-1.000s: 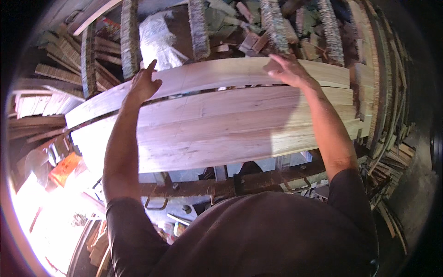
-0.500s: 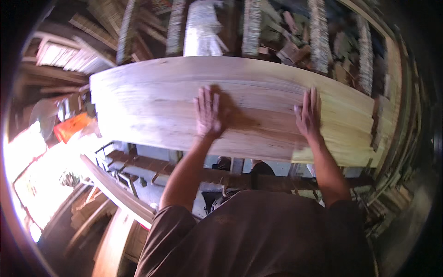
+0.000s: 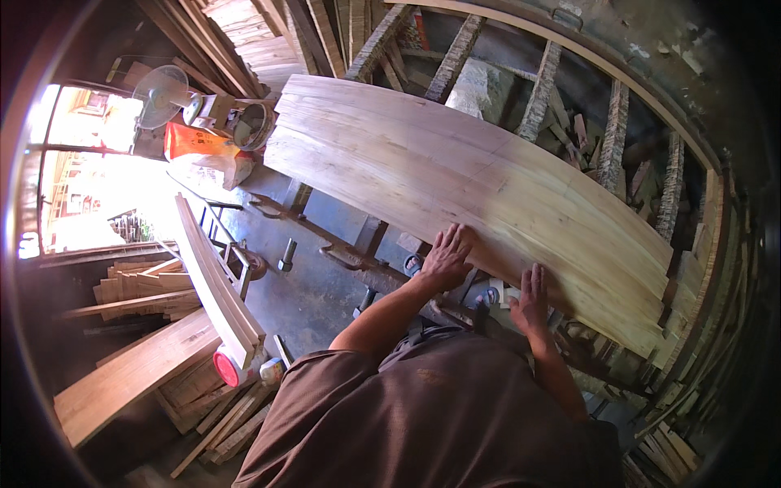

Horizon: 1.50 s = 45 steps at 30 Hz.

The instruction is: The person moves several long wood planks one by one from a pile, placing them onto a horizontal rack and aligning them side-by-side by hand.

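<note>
A wide, pale panel of boards [image 3: 423, 154] lies across the wooden bars of a rack in front of me. My left hand [image 3: 448, 257] rests at the panel's near edge, its fingers stretched over the wood. To its right, my right hand [image 3: 530, 302] touches the same edge with fingers extended and the thumb apart. Neither hand is wrapped around anything. Faint seams run lengthwise along the panel, and its left and right ends are slightly stepped.
Rough wooden bars [image 3: 538, 91] extend beyond the panel. At left are a fan [image 3: 161, 96], an orange bag [image 3: 195, 141], long strips [image 3: 213, 285] and a loose board [image 3: 134, 378]. A rusty metal bar with clamps [image 3: 342, 248] runs below the panel. A red-lidded container [image 3: 228, 368] stands near the strips.
Both hands have slid from the middle of the panel back to its near edge. The view has turned, so the panel now slants down to the right.
</note>
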Available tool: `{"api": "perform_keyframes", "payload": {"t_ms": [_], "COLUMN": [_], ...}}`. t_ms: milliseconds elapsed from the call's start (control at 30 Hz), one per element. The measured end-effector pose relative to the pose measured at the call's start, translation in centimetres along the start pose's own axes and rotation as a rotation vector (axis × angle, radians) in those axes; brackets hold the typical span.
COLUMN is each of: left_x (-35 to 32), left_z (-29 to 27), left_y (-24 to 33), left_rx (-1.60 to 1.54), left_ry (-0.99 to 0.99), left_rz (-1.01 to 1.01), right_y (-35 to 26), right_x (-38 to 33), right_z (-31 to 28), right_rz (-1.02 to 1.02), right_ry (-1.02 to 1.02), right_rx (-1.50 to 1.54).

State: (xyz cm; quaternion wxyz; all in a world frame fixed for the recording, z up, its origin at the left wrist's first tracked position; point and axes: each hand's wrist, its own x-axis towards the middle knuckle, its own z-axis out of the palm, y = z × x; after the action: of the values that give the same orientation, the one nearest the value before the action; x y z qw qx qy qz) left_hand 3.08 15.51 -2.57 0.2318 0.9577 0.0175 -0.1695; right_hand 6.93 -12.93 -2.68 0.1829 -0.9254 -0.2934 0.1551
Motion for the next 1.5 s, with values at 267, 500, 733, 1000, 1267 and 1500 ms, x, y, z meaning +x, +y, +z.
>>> {"api": "perform_keyframes", "payload": {"t_ms": [267, 500, 733, 1000, 1267, 1500], "left_x": [-10.7, -16.4, -18.3, -35.0, -53.9, -58.9], "left_z": [-0.1, 3.8, 0.9, 0.1, 1.1, 7.5], "left_y": [2.0, 0.5, -1.3, -11.9, -26.5, -31.1], "left_rx": [-0.037, -0.32, -0.194, -0.374, -0.354, -0.71], "left_ry": [0.157, 0.252, 0.236, 0.388, 0.398, 0.775], "left_rz": [-0.101, -0.114, 0.144, 0.136, -0.529, -0.854], "right_y": [-0.8, -1.0, -10.0, -15.5, -24.5, -38.2], "right_x": [-4.1, -4.9, -7.6, -9.3, -3.8, 8.4], "right_z": [0.9, 2.8, 0.3, 6.5, 8.4, 6.8], "right_rz": [-0.017, 0.158, 0.294, 0.62, 0.506, 0.169], "right_ry": [0.002, -0.026, -0.018, 0.258, 0.527, 0.193], "right_rx": [0.099, 0.515, 0.717, 0.731, -0.203, 0.389]}}
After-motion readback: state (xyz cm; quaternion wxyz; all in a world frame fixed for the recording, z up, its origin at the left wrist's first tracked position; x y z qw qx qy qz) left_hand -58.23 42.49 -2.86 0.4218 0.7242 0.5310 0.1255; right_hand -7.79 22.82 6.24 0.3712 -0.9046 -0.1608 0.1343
